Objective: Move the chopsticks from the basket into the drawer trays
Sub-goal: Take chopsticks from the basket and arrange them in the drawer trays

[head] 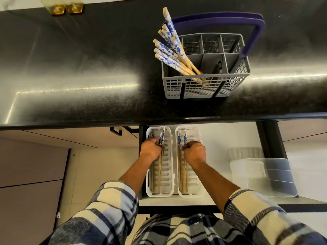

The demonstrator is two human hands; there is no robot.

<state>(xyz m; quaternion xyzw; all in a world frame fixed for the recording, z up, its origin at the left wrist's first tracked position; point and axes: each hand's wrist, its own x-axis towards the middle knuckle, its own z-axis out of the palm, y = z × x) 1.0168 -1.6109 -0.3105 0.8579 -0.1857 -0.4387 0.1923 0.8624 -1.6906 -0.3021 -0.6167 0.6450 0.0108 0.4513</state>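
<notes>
Chopsticks: about nine in basket; two trays, two hands

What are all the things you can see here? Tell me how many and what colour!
Basket: one, grey with purple handle, on the black counter.
Chopsticks in basket: about nine, blue-and-white tops, left compartments.
Trays: two, white, side by side in the open drawer.
Chopsticks in trays: a few in each.
Clear containers: stacked, drawer's right side.
Gold objects: two, counter's far edge.
Hands: left on left tray's chopsticks, right on right tray's.
</notes>
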